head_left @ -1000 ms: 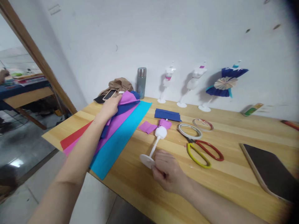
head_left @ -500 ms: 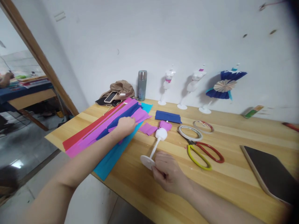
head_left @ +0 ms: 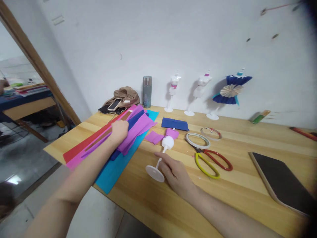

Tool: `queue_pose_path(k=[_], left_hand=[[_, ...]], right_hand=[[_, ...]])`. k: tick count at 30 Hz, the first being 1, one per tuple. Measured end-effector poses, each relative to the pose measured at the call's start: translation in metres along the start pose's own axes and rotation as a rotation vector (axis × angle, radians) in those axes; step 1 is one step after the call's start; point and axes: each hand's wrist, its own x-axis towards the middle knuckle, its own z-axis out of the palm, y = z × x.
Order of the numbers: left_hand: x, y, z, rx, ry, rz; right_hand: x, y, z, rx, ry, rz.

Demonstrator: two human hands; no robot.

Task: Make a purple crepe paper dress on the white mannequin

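My left hand (head_left: 120, 131) rests on a stack of coloured crepe paper sheets, its fingers closed on the paper; the fingertips are partly hidden. A pink crepe sheet (head_left: 138, 129) and a dark blue one lie beside it, above a turquoise sheet (head_left: 111, 178). A small white dress-form mannequin (head_left: 168, 142) with a pink paper top lies tilted on the table, its round base towards me. Over its thin stem reaches my right hand (head_left: 176, 172), index finger stretched out and thumb apart, not gripped round it. A small pink paper piece (head_left: 154, 137) and a folded blue piece (head_left: 175, 124) lie close by.
Scissors (head_left: 206, 165) with red and yellow handles touch a white tape roll (head_left: 198, 140). A tablet-like dark device (head_left: 279, 181) lies at right. Along the wall stand a flask (head_left: 147, 92), two white mannequins and one dressed in blue paper (head_left: 231, 90).
My left hand has moved left across the sheets, and the pink sheet now lies spread over the blue. My right hand has gone from a fist to stretched fingers over the stem.
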Motion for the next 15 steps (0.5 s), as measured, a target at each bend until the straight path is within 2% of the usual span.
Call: queue_pose_path(k=[4, 7, 12, 15], left_hand=[[-0.026, 0.037, 0.008, 0.053, 0.015, 0.075], [-0.04, 0.056, 0.014, 0.065, -0.009, 0.152], [-0.044, 0.058, 0.02, 0.094, -0.003, 0.199], [-0.041, 0.055, 0.026, 0.102, 0.005, 0.219]], right_hand=[[0.0, -0.001, -0.001, -0.016, -0.044, 0.027], [0.001, -0.001, -0.002, -0.021, -0.066, 0.043], [0.001, 0.001, 0.0, -0.06, -0.106, 0.046], [0.001, 0.002, 0.001, -0.137, -0.105, -0.013]])
